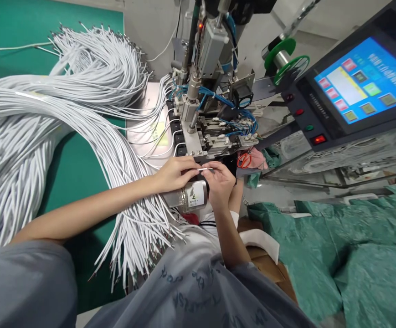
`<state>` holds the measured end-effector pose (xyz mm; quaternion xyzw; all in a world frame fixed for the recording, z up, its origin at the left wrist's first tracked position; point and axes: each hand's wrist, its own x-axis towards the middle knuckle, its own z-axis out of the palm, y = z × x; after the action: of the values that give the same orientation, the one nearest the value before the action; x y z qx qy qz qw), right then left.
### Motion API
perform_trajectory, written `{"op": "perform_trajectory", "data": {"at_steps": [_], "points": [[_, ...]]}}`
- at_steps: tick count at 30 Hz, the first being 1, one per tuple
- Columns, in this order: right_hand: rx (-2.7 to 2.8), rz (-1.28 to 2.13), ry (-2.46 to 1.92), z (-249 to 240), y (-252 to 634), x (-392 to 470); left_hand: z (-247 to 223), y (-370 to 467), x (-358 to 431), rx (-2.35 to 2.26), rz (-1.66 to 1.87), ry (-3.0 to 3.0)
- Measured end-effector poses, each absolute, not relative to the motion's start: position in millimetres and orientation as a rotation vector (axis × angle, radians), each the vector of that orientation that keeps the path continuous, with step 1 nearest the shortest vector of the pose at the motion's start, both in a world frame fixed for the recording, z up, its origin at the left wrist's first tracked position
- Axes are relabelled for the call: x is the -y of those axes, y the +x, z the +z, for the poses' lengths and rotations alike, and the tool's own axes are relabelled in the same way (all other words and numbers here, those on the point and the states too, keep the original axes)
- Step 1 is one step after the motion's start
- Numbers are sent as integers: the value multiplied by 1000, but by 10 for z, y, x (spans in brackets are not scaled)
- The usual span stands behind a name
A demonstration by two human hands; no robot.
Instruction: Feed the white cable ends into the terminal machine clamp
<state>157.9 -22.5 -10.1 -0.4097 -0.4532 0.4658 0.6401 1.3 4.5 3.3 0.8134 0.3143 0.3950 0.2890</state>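
Both hands meet at the front edge of the wire machine (192,107). A short stretch of thin white cable (204,169) shows between my fingertips. My left hand (177,174) pinches it from the left, and the fingers of my right hand (220,181) are closed round its other end. Just below my hands sits a grey metal box with a white label (195,195). Left of them lies a large bundle of white cables (91,123), its stripped ends fanned out near my lap. Several single cables run from the bundle into black clamps (180,136) on the machine.
A blue touch screen (368,82) on an arm stands at the right, with a green wire spool (281,59) beside it. Orange-handled scissors (244,160) lie right of the machine. Green plastic sacks (362,246) fill the lower right. Under the cables is a green mat (91,18).
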Motion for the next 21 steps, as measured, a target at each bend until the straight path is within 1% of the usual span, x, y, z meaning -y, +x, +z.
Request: {"op": "perform_trajectory", "data": {"at_steps": [6, 9, 15, 18, 21], "points": [[1204, 1035, -1041, -11, 1620, 187, 15, -3, -67, -763, 991, 2183], [1268, 1028, -1115, 48, 1648, 195, 5, -12, -61, -805, 950, 2246], [1579, 827, -1306, 174, 1771, 216, 4, -21, -46, -888, 839, 2446], [1636, 855, -1356, 177, 1792, 218, 24, -8, -45, -887, 816, 2523], [1483, 949, -1304, 103, 1728, 232, 37, 7, -40, -832, 844, 2496]]}}
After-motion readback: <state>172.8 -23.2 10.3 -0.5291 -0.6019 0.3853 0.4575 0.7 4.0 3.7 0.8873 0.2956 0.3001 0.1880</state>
